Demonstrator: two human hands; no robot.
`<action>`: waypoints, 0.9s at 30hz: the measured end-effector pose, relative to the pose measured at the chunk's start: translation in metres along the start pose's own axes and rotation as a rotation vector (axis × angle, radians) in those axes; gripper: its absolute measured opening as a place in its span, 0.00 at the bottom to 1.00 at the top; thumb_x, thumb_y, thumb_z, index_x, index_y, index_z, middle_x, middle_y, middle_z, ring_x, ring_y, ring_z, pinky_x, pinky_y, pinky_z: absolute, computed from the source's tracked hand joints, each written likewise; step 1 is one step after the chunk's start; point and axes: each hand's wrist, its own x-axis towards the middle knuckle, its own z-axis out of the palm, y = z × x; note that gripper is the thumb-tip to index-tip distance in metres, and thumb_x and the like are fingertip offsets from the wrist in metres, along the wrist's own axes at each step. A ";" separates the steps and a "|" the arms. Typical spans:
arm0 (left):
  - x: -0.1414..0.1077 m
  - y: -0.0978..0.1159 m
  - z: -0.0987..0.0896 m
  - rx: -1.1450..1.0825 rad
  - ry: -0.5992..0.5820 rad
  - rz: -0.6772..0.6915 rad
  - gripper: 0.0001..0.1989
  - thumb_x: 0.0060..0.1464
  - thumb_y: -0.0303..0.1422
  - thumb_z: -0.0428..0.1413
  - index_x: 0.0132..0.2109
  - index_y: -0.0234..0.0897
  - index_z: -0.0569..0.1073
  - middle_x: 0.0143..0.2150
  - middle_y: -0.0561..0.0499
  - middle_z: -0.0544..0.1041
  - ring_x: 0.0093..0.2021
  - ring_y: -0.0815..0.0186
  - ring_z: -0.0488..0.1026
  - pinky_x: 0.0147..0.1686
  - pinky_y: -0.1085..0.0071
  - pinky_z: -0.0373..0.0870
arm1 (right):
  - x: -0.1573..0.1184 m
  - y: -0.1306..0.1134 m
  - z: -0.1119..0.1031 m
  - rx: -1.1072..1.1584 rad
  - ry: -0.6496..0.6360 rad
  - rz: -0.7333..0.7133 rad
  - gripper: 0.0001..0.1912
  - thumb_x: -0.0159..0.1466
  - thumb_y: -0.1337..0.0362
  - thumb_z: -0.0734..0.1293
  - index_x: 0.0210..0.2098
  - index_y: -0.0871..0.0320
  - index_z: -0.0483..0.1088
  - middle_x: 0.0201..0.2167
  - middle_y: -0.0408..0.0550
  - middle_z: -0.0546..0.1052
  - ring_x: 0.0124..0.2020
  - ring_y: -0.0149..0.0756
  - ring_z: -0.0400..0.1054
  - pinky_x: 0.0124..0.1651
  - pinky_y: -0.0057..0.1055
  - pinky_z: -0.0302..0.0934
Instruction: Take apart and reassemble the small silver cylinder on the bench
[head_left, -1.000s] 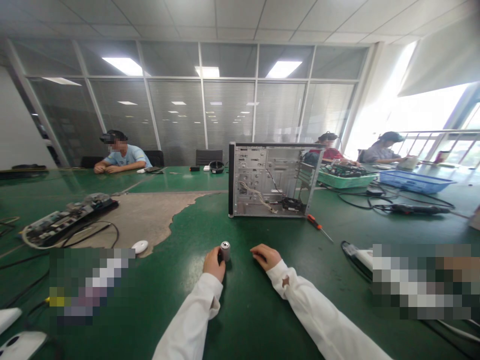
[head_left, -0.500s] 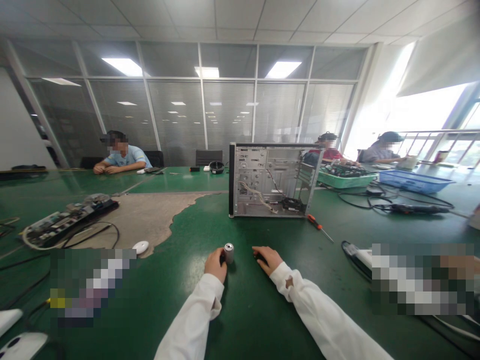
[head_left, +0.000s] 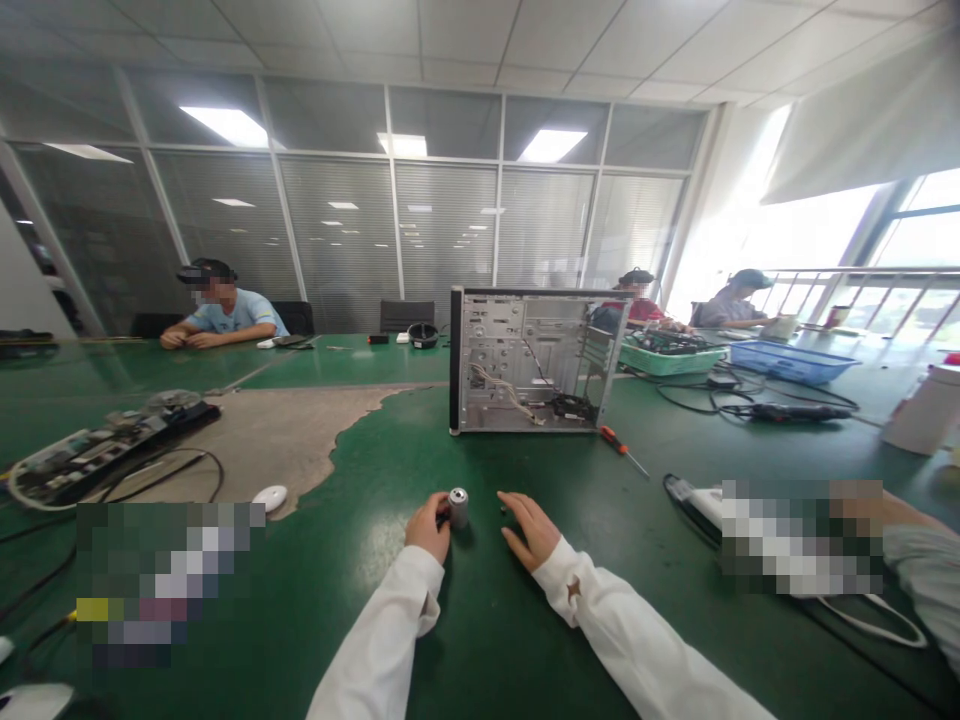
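"Silver cylinder point(head_left: 458, 508), quick: where's it at?"

"Upright on the green tbl point(head_left: 480, 630), btwn both hands but much nearer the L one. Open PC case point(head_left: 540, 365) stands behind it, well apart."

"L hand point(head_left: 427, 527)?"

"Right beside the cyl., thumb & fingers bent in at its left side. Looks like contact, but can't tell if it's a real grip. Dark patch btwn thumb & fingers; shadow or obj., can't say."

"And R hand point(head_left: 532, 530)?"

"Loose, fingers spread, no grip on anything AFAICT. Tiny dark bit point(head_left: 502, 509) just by the index tip, too small to ID. White sleeves point(head_left: 375, 635) on both arms."

"What's round the case?"

"Screwdriver point(head_left: 619, 445), orange handle, lying by its near R corner, tip pointing right & toward us. Farther R: green basket point(head_left: 667, 367) w/ cables etc., blue basket point(head_left: 799, 370) next to it, blk handheld tool point(head_left: 799, 413) in front of those."

"L side?"

"Long blk tray point(head_left: 112, 455) w/ exposed electronics, partly on a bare grayish patch of tbl. Small white round thing point(head_left: 270, 499) at that patch's near edge. Blurred-out area below, can't read it."

"Other ppl?"

"One in a lt. blue shirt point(head_left: 244, 318), far L, arms on tbl. Two more far R behind the baskets. Gray sleeve point(head_left: 919, 570) at near R edge; that person's hand is partly pixelated."
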 end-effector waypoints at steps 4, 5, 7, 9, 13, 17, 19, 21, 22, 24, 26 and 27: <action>-0.006 0.006 0.004 -0.170 -0.189 0.176 0.25 0.40 0.20 0.52 0.48 0.36 0.60 0.36 0.51 0.75 0.41 0.68 0.70 0.46 0.71 0.60 | -0.002 -0.025 0.002 0.058 0.010 -0.024 0.29 0.54 0.66 0.57 0.55 0.60 0.48 0.48 0.55 0.59 0.49 0.39 0.53 0.51 0.36 0.53; -0.008 0.008 0.006 -0.206 -0.250 0.224 0.26 0.40 0.20 0.52 0.49 0.36 0.59 0.35 0.52 0.76 0.40 0.69 0.70 0.46 0.72 0.61 | -0.003 -0.030 0.001 0.063 -0.002 -0.019 0.28 0.54 0.66 0.57 0.54 0.60 0.50 0.47 0.55 0.59 0.49 0.39 0.54 0.50 0.36 0.53; -0.011 0.012 0.010 -0.254 -0.351 0.292 0.28 0.39 0.21 0.52 0.50 0.37 0.58 0.33 0.54 0.76 0.39 0.70 0.70 0.46 0.72 0.61 | -0.005 -0.038 -0.006 0.068 -0.033 0.007 0.24 0.54 0.67 0.57 0.52 0.59 0.54 0.45 0.54 0.61 0.48 0.38 0.55 0.49 0.35 0.54; -0.013 0.015 0.013 -0.273 -0.397 0.320 0.28 0.40 0.20 0.51 0.51 0.37 0.57 0.32 0.55 0.76 0.39 0.70 0.70 0.46 0.72 0.61 | -0.011 -0.042 -0.016 0.069 -0.051 0.039 0.21 0.55 0.68 0.56 0.49 0.58 0.57 0.42 0.53 0.63 0.46 0.37 0.57 0.48 0.34 0.55; -0.013 0.017 0.016 -0.250 -0.395 0.317 0.28 0.41 0.21 0.50 0.52 0.36 0.55 0.32 0.54 0.77 0.38 0.70 0.71 0.45 0.71 0.61 | -0.037 -0.035 -0.041 0.034 -0.047 0.066 0.20 0.55 0.69 0.56 0.48 0.56 0.57 0.41 0.51 0.64 0.43 0.35 0.59 0.46 0.33 0.57; -0.012 0.016 0.015 -0.215 -0.358 0.290 0.26 0.42 0.23 0.49 0.51 0.36 0.56 0.33 0.53 0.76 0.38 0.69 0.71 0.44 0.71 0.61 | -0.088 0.000 -0.070 -0.147 0.077 0.122 0.20 0.57 0.66 0.54 0.50 0.57 0.54 0.40 0.52 0.65 0.41 0.37 0.60 0.44 0.36 0.57; -0.011 0.015 0.015 -0.212 -0.355 0.295 0.25 0.42 0.24 0.49 0.51 0.36 0.57 0.33 0.53 0.76 0.38 0.69 0.71 0.44 0.71 0.61 | -0.120 0.025 -0.089 -0.277 0.164 0.192 0.21 0.58 0.62 0.54 0.51 0.59 0.53 0.38 0.53 0.67 0.39 0.38 0.61 0.42 0.38 0.58; -0.010 0.015 0.016 -0.213 -0.355 0.297 0.24 0.42 0.25 0.49 0.50 0.36 0.58 0.33 0.53 0.76 0.37 0.68 0.71 0.44 0.71 0.61 | -0.152 0.052 -0.110 -0.438 0.230 0.286 0.24 0.57 0.58 0.55 0.51 0.60 0.52 0.36 0.53 0.67 0.35 0.40 0.62 0.41 0.39 0.58; -0.010 0.016 0.016 -0.214 -0.355 0.298 0.24 0.42 0.25 0.49 0.50 0.36 0.58 0.33 0.53 0.76 0.37 0.68 0.71 0.44 0.70 0.61 | -0.168 0.064 -0.121 -0.528 0.251 0.340 0.25 0.57 0.57 0.55 0.51 0.61 0.53 0.35 0.54 0.68 0.34 0.40 0.62 0.40 0.39 0.58; -0.009 0.016 0.016 -0.214 -0.353 0.302 0.23 0.42 0.26 0.49 0.49 0.37 0.59 0.33 0.53 0.76 0.37 0.68 0.71 0.44 0.70 0.60 | -0.196 0.085 -0.143 -0.716 0.283 0.442 0.25 0.57 0.56 0.54 0.51 0.63 0.54 0.35 0.55 0.68 0.31 0.41 0.63 0.39 0.39 0.58; -0.009 0.016 0.016 -0.210 -0.348 0.305 0.22 0.43 0.26 0.49 0.49 0.37 0.59 0.33 0.52 0.76 0.37 0.68 0.71 0.44 0.70 0.61 | -0.216 0.097 -0.162 -0.859 0.309 0.525 0.26 0.57 0.56 0.53 0.51 0.65 0.54 0.35 0.57 0.68 0.32 0.43 0.63 0.38 0.39 0.58; -0.009 0.017 0.016 -0.206 -0.346 0.305 0.22 0.43 0.26 0.49 0.48 0.37 0.60 0.33 0.52 0.76 0.37 0.68 0.71 0.44 0.70 0.61 | -0.223 0.100 -0.169 -0.909 0.321 0.560 0.27 0.57 0.56 0.53 0.51 0.66 0.52 0.36 0.57 0.68 0.33 0.45 0.64 0.37 0.40 0.59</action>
